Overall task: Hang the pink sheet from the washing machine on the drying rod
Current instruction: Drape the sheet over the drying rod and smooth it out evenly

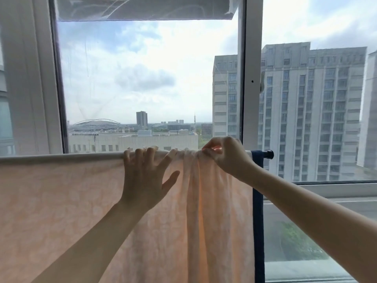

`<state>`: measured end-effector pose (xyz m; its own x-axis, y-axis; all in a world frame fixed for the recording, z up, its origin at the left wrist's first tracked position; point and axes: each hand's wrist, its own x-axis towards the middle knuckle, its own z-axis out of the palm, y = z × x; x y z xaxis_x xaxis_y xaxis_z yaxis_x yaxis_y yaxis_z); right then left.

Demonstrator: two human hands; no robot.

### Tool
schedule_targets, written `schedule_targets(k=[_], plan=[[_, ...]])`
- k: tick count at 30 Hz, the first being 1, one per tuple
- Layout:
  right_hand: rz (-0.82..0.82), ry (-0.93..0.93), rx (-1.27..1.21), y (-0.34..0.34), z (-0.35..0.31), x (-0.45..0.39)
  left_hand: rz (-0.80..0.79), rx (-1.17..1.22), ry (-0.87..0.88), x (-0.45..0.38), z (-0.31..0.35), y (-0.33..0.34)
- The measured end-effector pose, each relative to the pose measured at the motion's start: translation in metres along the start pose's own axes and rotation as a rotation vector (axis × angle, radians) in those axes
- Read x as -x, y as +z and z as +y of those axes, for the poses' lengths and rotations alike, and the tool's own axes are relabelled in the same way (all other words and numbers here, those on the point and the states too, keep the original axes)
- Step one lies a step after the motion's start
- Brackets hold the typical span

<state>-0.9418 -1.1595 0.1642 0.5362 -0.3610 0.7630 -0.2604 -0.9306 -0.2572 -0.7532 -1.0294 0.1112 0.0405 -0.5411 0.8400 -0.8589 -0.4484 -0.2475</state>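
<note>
Sheet (71,201) hanging over rod (61,156): left hand (142,180), fingers spread wide, pressing it flat, right hand (222,154) at 3 o'clock pinching bunched folds, apparently for spreading.

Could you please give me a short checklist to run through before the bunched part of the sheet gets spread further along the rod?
1. Pink sheet draped over the drying rod: ok.
2. Left hand flat on the sheet at the rod, fingers spread: ok.
3. Right hand has a pinch grip on the gathered edge: ok.
4. Fabric spread evenly: not ok, bunched between the hands.
5. Room on the rod to the right: not ok, a dark blue cloth hangs there.
6. Lower hem off the floor: cannot tell.
</note>
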Motion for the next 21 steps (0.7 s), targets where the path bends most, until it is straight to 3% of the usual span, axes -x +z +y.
schedule_targets(k=[4, 8, 12, 16, 21], plan=[[0.153, 0.018, 0.127, -0.007, 0.011, 0.006, 0.018, -0.017, 0.002, 0.003, -0.003, -0.001], [0.291, 0.199, 0.287, -0.040, 0.046, 0.017, 0.017, -0.011, -0.014, 0.003, -0.006, 0.000], [0.226, 0.197, 0.388, -0.058, 0.052, 0.025, 0.021, 0.003, -0.027, 0.001, 0.000, 0.001], [0.141, -0.004, 0.304, -0.043, 0.031, 0.019, 0.008, 0.001, -0.041, 0.001, 0.002, 0.002], [0.043, -0.050, 0.214, -0.020, 0.021, 0.006, -0.015, -0.016, -0.039, 0.003, -0.004, 0.003]])
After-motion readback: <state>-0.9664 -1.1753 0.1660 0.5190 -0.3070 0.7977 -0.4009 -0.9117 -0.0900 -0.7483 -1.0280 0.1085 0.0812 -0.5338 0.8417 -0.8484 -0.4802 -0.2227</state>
